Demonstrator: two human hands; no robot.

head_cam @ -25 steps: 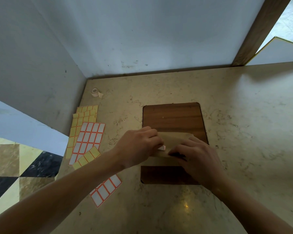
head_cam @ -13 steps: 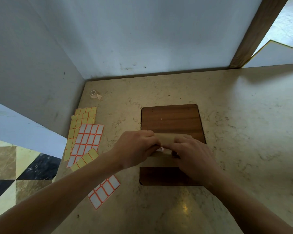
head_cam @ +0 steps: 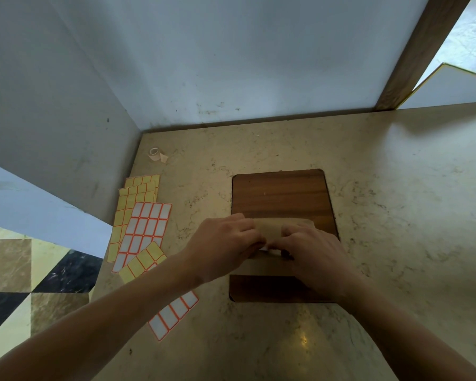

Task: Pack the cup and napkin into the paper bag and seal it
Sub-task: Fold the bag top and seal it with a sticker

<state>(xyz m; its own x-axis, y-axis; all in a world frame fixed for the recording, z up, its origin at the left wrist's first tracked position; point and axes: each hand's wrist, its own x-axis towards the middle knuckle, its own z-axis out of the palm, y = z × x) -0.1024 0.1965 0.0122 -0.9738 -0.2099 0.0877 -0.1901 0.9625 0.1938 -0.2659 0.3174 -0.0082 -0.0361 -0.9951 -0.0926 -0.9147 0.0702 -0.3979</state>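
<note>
— Between the two hands, over the wooden board (head_cam: 280, 193): sealing step, by the look of it. Paper bag (head_cam: 270, 229) lying flat on the board, top folded over toward the wrists.
— Left hand (head_cam: 226, 240)?
— Curled, fingertips pinched on a small white sticker (head_cam: 265, 248) at the fold's edge. Right hand (head_cam: 313, 250) just beside, fingers bent and pressing down on the folded flap, touching the same spot.
— Cup and napkin?
— Nowhere in view; presumably inside the bag already, though impossible to confirm from here.
— Next move?
— Likely laying the sticker flat across the flap edge and rubbing down firmly, holding the fold tight meanwhile. Risk of springing open if released early.
— Spare stickers?
— Left of the left hand, sticker sheets (head_cam: 146, 229) fanned out on the table (head_cam: 396, 215); roll of tape (head_cam: 154, 153) beyond them, well apart.
</note>
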